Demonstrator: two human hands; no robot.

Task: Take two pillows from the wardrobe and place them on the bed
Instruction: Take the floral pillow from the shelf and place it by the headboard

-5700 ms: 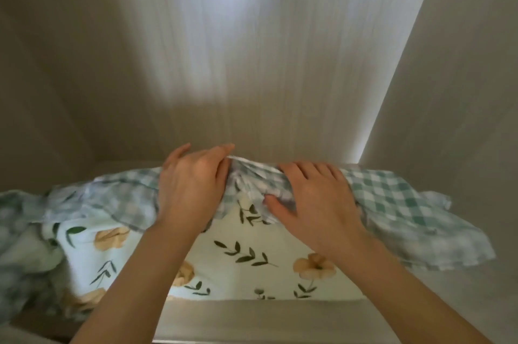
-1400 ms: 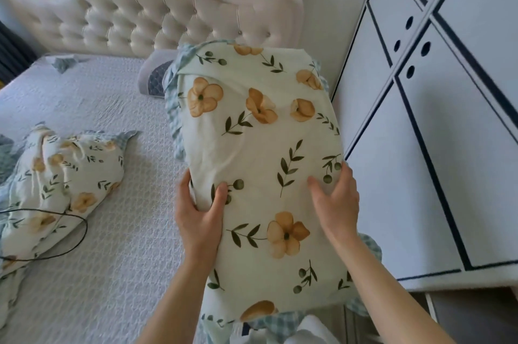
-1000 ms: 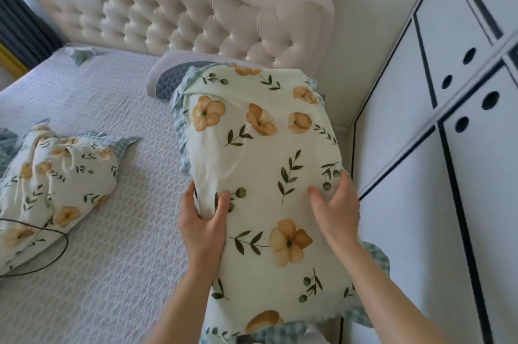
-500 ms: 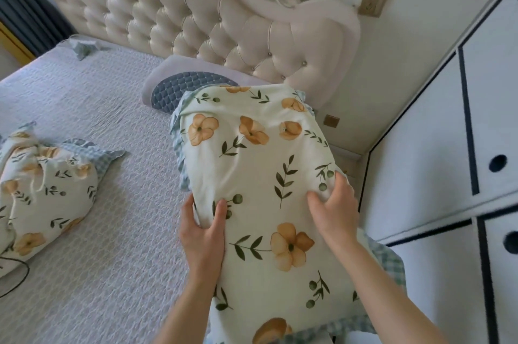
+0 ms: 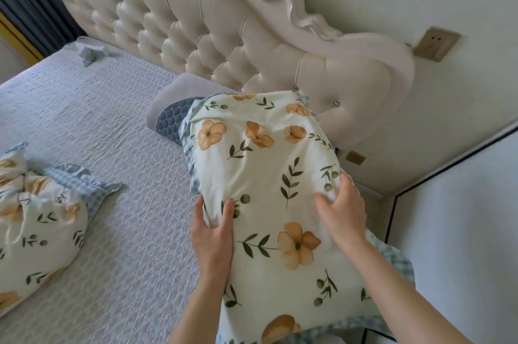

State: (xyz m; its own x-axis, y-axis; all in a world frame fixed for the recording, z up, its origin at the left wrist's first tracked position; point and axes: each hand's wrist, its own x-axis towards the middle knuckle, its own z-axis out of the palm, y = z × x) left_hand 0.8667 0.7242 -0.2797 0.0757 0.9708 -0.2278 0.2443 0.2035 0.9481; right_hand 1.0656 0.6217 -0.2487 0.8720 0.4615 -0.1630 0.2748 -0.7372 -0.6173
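Observation:
I hold a cream pillow (image 5: 269,175) printed with orange flowers and green leaves, trimmed in blue check, above the right side of the bed (image 5: 112,124). My left hand (image 5: 212,234) grips its left edge, thumb on top. My right hand (image 5: 343,211) presses on its right side with fingers curled into the fabric. The pillow's far end reaches toward the headboard. A second pillow (image 5: 36,220) of the same print lies flat on the bed at the left edge of view.
A tufted cream headboard (image 5: 224,35) runs behind the bed. A grey and dark-blue quilted cushion (image 5: 173,110) lies at its foot, partly under the held pillow. White wardrobe doors (image 5: 459,217) stand at the right. A wall socket (image 5: 436,43) sits above.
Since the wardrobe shelf frame I have the pillow out and over the bed. In the last second it moved forward toward the headboard, and the view swung left away from the wardrobe.

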